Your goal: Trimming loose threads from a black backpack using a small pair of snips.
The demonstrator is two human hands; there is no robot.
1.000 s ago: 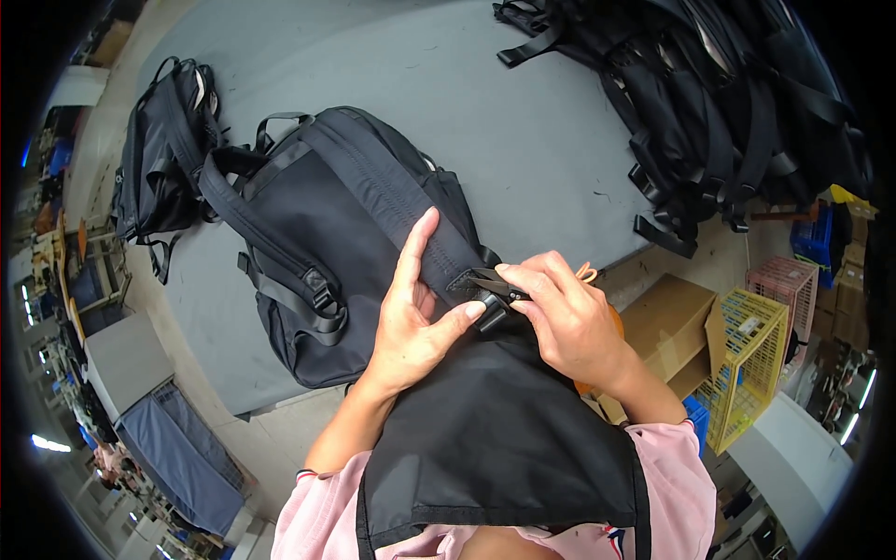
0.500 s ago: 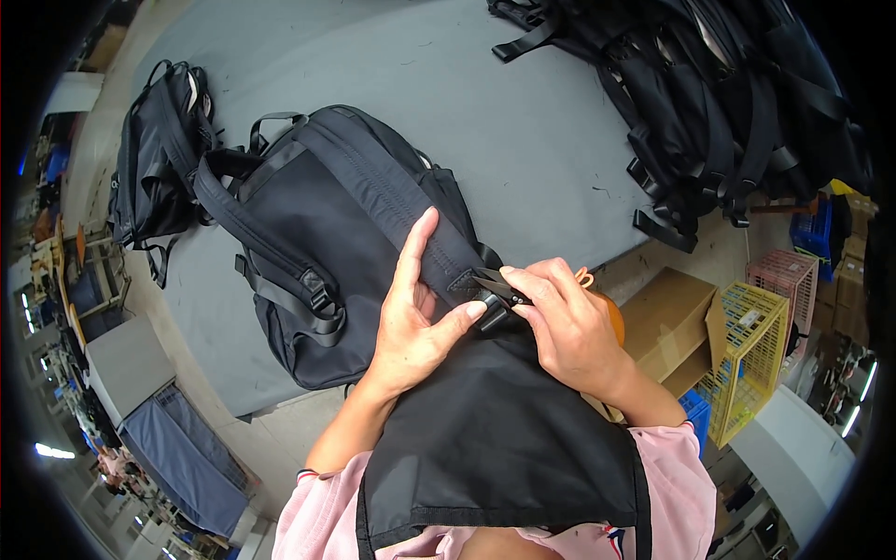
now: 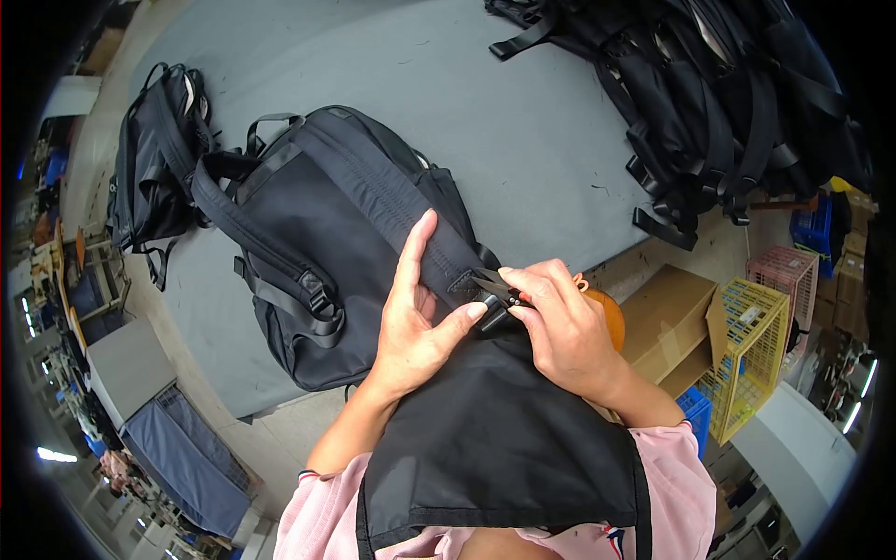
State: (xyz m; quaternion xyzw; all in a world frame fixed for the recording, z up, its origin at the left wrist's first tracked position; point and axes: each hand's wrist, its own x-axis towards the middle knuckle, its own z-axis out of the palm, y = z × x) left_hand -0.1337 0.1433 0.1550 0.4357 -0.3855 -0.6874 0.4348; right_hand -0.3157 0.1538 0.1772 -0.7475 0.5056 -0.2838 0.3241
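Where a smaller black bag (image 3: 163, 177) overhangs the left edge of the table (image 3: 532, 140), pale material shows at its opening; other contents are not visible. Beyond that edge stands a bin with blue-grey cloth (image 3: 177, 457); its contents cannot be told.

The black backpack (image 3: 322, 224) lies back panel up at the table's near edge, close to the near left corner. Its left shoulder strap (image 3: 266, 250) carries a fitted buckle with webbing threaded through; this side appears assembled. The left hand (image 3: 413, 341) is narrowed on the end of the right shoulder strap (image 3: 369, 182), thumb on the strap-end buckle (image 3: 495, 315), index finger extended along the strap. The right hand (image 3: 569, 327) holds small black snips (image 3: 495, 285), blades pointing at the stitched strap end. Work at this point appears under way; whether any thread is already cut cannot be determined.

Multiple black bags (image 3: 719, 112) are heaped at the table's far right corner, straps overhanging the right edge; their finish state cannot be judged. Right of the table stand an open cardboard box (image 3: 667, 317), contents indistinct, a yellow crate (image 3: 751, 345) with something blue visible through its mesh, and a pink crate (image 3: 789, 271), contents unclear.
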